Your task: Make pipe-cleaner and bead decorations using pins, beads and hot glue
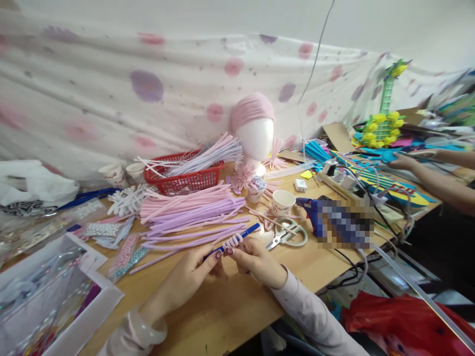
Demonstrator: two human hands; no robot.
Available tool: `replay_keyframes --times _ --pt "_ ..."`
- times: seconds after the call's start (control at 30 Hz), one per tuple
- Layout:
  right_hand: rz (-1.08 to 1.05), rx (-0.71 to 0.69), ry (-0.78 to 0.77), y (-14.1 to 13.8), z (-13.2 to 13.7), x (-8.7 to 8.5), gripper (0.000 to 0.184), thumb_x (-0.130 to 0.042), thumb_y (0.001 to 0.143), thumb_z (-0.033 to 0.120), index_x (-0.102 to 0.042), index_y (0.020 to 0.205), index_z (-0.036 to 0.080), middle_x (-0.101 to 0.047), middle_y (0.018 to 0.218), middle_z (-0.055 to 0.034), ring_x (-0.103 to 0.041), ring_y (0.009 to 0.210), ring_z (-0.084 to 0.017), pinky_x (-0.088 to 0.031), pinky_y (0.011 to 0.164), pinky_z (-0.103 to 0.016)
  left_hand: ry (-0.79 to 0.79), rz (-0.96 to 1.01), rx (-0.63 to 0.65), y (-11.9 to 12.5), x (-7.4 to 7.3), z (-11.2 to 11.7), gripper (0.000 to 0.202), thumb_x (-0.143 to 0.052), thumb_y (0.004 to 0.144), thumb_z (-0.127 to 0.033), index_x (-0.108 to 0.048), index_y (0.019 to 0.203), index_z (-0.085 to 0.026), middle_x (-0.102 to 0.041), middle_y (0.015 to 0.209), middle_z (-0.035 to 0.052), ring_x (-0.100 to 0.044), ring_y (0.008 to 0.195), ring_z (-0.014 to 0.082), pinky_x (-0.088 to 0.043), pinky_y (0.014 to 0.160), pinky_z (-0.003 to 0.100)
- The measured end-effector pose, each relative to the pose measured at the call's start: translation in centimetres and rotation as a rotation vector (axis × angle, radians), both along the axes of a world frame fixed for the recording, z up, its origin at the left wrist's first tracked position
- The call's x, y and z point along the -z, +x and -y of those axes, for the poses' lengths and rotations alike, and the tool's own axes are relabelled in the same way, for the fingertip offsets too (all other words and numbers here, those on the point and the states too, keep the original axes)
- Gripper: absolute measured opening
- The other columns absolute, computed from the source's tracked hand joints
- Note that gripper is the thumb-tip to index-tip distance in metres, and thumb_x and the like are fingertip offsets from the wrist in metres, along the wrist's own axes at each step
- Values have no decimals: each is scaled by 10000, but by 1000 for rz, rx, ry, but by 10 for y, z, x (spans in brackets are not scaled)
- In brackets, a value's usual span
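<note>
Over the front of the table, my left hand [191, 272] is closed on a blue pen [252, 229], which slants up to the right. A pale pink-lilac pipe cleaner [233, 241] is coiled in several turns round the pen. My right hand [261, 260] pinches at this coil, its thumb beside my left thumb; the lower fingers are partly hidden. Just beyond my hands lie bundles of pink pipe cleaners [185, 200] and purple pipe cleaners [200, 216]. To the right of my right hand are scissors [297, 238] with pale handles.
A red basket [181, 182] of white pipe cleaners stands behind the bundles, beside a white mannequin head [256, 136]. Right of a paper cup [283, 203] lies a blue glue gun [311, 215]. A white box [100, 306] occupies the left front. Another person's hand [403, 161] reaches in from the right.
</note>
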State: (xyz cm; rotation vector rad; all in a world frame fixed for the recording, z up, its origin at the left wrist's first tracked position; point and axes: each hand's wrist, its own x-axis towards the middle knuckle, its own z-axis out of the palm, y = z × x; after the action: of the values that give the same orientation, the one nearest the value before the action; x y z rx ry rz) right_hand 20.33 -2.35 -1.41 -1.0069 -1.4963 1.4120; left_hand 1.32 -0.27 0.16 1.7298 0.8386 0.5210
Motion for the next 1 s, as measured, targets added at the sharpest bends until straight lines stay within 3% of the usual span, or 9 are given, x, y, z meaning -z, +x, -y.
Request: replay_keyframes --times 0.1,0.27,0.37,0.5,0.67,0.8,1.0 --pt "-7 -46 23 -1 1 -4 533 -546 799 673 -491 622 173 -367 457 72 -308 398 -55 -229 387 -211 91 13 -9 1 -9 -4 331 -454 934 -462 -611 954 -172 -648 851 45 -599 833 173 -461 802 300" --pt "39 -150 93 -3 6 -11 486 -510 872 603 -593 703 155 -411 545 44 -317 459 -70 -251 419 -221 -110 140 -28 6 -4 -6 357 -465 913 -518 -531 876 -169 -550 721 -9 -535 602 114 -456 599 254" --pt "91 -116 96 -2 7 -8 450 -525 873 585 -595 746 158 -432 574 40 -366 505 -85 -297 458 -220 -220 190 -24 7 5 -5 375 -490 892 -552 -500 887 -176 -496 673 -44 -408 475 60 -333 451 195" --pt "112 -94 46 -1 7 -2 451 -555 842 604 -554 786 157 -444 591 47 -393 517 -86 -324 483 -221 -344 269 6 8 6 -3 396 -544 858 -569 -481 888 -179 -456 630 -69 -313 453 31 -218 437 179" --pt "3 -122 5 -2 6 0 436 -573 830 602 -509 791 172 -438 603 52 -386 516 -83 -329 485 -217 -495 329 -61 11 0 0 413 -635 797 -548 -472 950 -201 -439 608 -89 -222 433 23 -135 430 181" --pt "26 -88 8 -2 7 -1 438 -562 832 609 -499 760 181 -433 584 53 -401 512 -93 -339 490 -227 -430 324 -91 11 2 0 380 -622 811 -532 -487 946 -203 -468 629 -74 -223 438 29 -129 430 191" --pt "207 28 150 -5 9 -7 415 -559 851 552 -476 664 192 -423 573 43 -382 541 -104 -327 524 -243 -139 233 -177 13 2 5 312 -582 864 -487 -512 929 -190 -521 720 -37 -343 530 60 -239 474 197"
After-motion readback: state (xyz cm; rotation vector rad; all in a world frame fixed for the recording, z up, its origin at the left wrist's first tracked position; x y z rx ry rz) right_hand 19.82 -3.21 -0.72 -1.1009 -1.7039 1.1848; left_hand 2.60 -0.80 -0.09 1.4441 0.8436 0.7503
